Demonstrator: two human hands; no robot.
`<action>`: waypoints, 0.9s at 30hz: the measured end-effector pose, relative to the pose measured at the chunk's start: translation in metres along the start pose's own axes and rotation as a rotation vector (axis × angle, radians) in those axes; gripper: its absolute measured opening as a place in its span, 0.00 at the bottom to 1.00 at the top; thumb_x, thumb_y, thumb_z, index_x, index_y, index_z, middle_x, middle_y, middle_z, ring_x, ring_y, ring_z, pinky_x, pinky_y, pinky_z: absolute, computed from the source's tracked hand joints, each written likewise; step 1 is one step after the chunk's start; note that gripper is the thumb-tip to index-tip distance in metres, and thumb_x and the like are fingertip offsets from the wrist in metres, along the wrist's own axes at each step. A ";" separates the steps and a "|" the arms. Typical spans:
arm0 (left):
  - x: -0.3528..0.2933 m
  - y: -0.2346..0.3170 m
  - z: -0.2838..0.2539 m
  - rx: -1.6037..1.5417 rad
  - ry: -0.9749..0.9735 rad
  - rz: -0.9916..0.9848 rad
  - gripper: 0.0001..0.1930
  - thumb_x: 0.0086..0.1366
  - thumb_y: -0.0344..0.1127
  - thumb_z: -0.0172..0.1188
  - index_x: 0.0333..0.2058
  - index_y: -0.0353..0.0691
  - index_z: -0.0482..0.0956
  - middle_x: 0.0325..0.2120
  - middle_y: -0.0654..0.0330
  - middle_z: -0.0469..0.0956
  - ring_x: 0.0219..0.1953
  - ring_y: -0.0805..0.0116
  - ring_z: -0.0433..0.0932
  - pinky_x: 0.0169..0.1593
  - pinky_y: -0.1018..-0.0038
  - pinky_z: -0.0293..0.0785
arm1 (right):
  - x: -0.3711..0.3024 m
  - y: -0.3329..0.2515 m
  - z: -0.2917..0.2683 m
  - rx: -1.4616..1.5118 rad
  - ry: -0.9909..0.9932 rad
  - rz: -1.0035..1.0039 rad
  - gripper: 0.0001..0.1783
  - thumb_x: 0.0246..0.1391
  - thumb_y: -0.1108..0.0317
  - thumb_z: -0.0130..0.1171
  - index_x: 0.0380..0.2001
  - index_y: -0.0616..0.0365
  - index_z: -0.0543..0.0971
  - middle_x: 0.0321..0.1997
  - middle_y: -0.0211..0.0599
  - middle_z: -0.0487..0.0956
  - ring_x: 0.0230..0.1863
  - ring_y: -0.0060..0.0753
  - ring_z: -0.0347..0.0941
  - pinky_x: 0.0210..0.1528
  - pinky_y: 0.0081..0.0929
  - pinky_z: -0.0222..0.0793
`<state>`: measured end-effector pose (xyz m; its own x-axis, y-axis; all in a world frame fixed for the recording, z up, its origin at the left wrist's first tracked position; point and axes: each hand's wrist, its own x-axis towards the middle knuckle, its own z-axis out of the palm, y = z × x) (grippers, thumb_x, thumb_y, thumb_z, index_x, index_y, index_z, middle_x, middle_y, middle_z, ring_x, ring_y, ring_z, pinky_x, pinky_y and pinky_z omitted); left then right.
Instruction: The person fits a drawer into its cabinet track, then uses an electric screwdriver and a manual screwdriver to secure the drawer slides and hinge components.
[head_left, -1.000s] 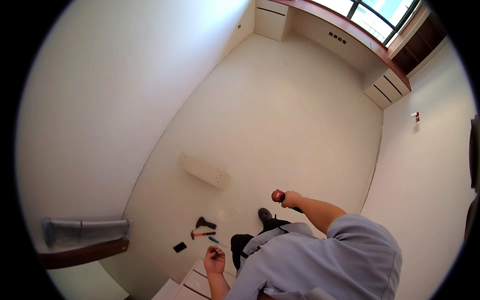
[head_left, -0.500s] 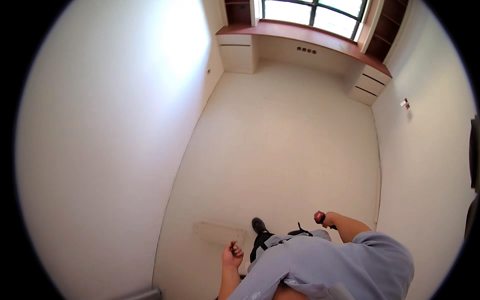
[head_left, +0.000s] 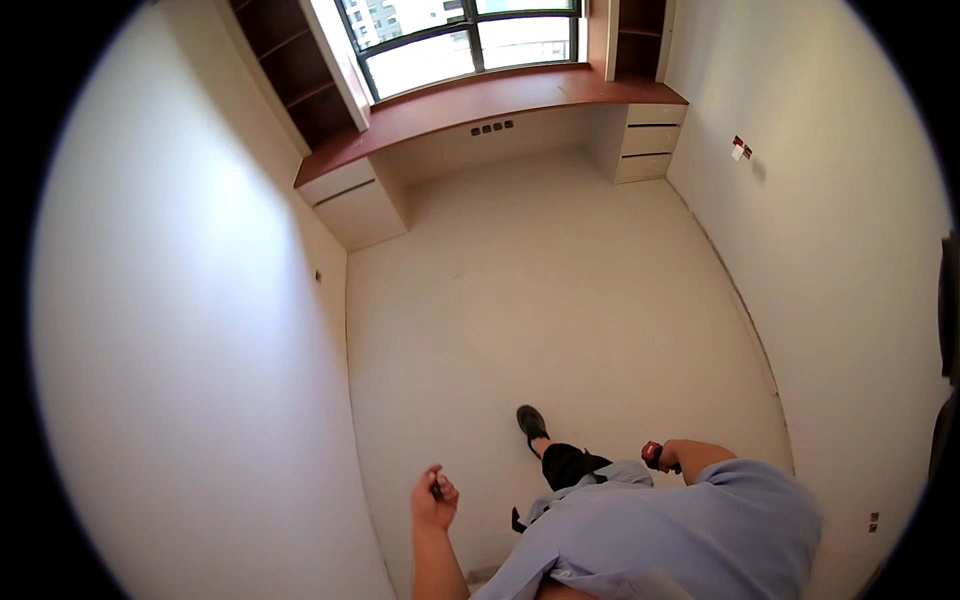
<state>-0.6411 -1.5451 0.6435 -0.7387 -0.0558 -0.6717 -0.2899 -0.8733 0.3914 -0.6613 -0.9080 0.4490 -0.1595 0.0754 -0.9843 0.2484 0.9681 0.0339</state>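
My left hand (head_left: 432, 505) is raised at the lower middle of the view, its fingers curled around a small dark object (head_left: 436, 490) whose kind I cannot make out. Over to the right, my right hand (head_left: 678, 454) is closed on a red and black tool (head_left: 653, 455); mostly its rounded red end shows, and the rest is hidden by the hand and my body. Both hands are in the air above the pale floor (head_left: 560, 330), apart from any surface. Between them one black shoe (head_left: 530, 420) is stretched forward on the floor.
Ahead, a long reddish-brown desktop (head_left: 470, 105) runs under a black-framed window (head_left: 475, 40). White drawer units stand at its left (head_left: 355, 215) and right (head_left: 650, 140) ends, with dark shelves above. White walls flank the room; a red-and-white wall box (head_left: 741, 148) is on the right wall.
My view has turned left and moved nearer the desk. One leg has stepped forward. My left hand has shifted left in the picture; both hands keep their hold.
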 end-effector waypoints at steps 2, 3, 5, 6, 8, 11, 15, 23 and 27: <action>0.035 0.029 0.004 -0.074 -0.057 -0.077 0.11 0.69 0.33 0.55 0.48 0.41 0.78 0.26 0.62 0.75 0.26 0.69 0.69 0.29 0.72 0.67 | 0.018 -0.076 -0.062 -0.220 -0.009 -0.157 0.16 0.38 0.68 0.75 0.36 0.53 0.89 0.36 0.45 0.87 0.33 0.40 0.83 0.36 0.44 0.80; 0.060 0.046 0.019 -0.128 -0.011 -0.160 0.11 0.69 0.31 0.54 0.48 0.39 0.78 0.29 0.61 0.76 0.28 0.69 0.70 0.31 0.73 0.70 | 0.029 -0.108 -0.096 -0.306 0.070 -0.100 0.17 0.37 0.66 0.76 0.37 0.52 0.89 0.37 0.44 0.87 0.35 0.39 0.83 0.39 0.44 0.80; 0.113 0.072 0.073 -0.143 -0.021 -0.300 0.12 0.68 0.28 0.52 0.48 0.38 0.79 0.32 0.58 0.77 0.30 0.68 0.72 0.33 0.73 0.73 | 0.062 -0.134 -0.168 -0.133 0.104 -0.034 0.20 0.37 0.61 0.76 0.38 0.52 0.89 0.38 0.42 0.88 0.39 0.39 0.84 0.44 0.44 0.79; 0.116 0.099 0.079 -0.129 0.007 -0.287 0.12 0.68 0.27 0.52 0.47 0.37 0.79 0.32 0.57 0.77 0.30 0.67 0.72 0.34 0.72 0.73 | 0.046 -0.200 -0.208 -0.149 0.139 -0.046 0.19 0.38 0.61 0.75 0.38 0.53 0.89 0.38 0.41 0.88 0.39 0.40 0.85 0.43 0.44 0.80; 0.138 0.135 0.097 -0.164 0.019 -0.272 0.12 0.68 0.25 0.51 0.47 0.36 0.79 0.34 0.56 0.77 0.32 0.66 0.73 0.35 0.72 0.75 | -0.025 -0.318 -0.301 -0.143 0.240 -0.106 0.18 0.39 0.59 0.73 0.37 0.53 0.89 0.38 0.41 0.88 0.40 0.41 0.86 0.43 0.44 0.80; 0.219 0.171 0.132 -0.217 -0.002 -0.253 0.12 0.67 0.24 0.51 0.47 0.36 0.79 0.35 0.56 0.77 0.32 0.65 0.74 0.37 0.72 0.76 | -0.056 -0.397 -0.416 0.001 0.362 -0.185 0.18 0.40 0.58 0.71 0.36 0.55 0.88 0.38 0.42 0.88 0.40 0.44 0.86 0.43 0.42 0.80; 0.336 0.250 0.182 -0.304 -0.143 -0.322 0.13 0.67 0.22 0.50 0.48 0.33 0.78 0.37 0.53 0.77 0.36 0.63 0.76 0.39 0.71 0.79 | -0.052 -0.495 -0.531 0.019 0.574 -0.275 0.22 0.40 0.58 0.71 0.39 0.57 0.87 0.40 0.47 0.88 0.42 0.49 0.86 0.45 0.44 0.81; 0.553 0.478 0.305 -0.128 -0.171 -0.234 0.13 0.68 0.22 0.51 0.49 0.32 0.78 0.41 0.51 0.80 0.42 0.60 0.81 0.46 0.68 0.85 | -0.084 -0.683 -0.724 0.081 0.681 -0.255 0.24 0.44 0.60 0.71 0.47 0.54 0.84 0.46 0.51 0.86 0.49 0.57 0.83 0.50 0.49 0.80; 0.646 0.590 0.384 -0.015 -0.240 -0.158 0.11 0.72 0.24 0.52 0.49 0.34 0.79 0.40 0.53 0.81 0.37 0.65 0.81 0.41 0.71 0.83 | -0.080 -0.754 -0.823 0.140 0.827 -0.383 0.27 0.46 0.63 0.69 0.53 0.52 0.81 0.45 0.52 0.85 0.50 0.61 0.81 0.50 0.52 0.78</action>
<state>-1.5230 -1.9103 0.6821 -0.8086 0.1956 -0.5548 -0.4047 -0.8695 0.2832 -1.6222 -1.4471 0.6445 -0.8734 -0.0452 -0.4849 0.1422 0.9286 -0.3427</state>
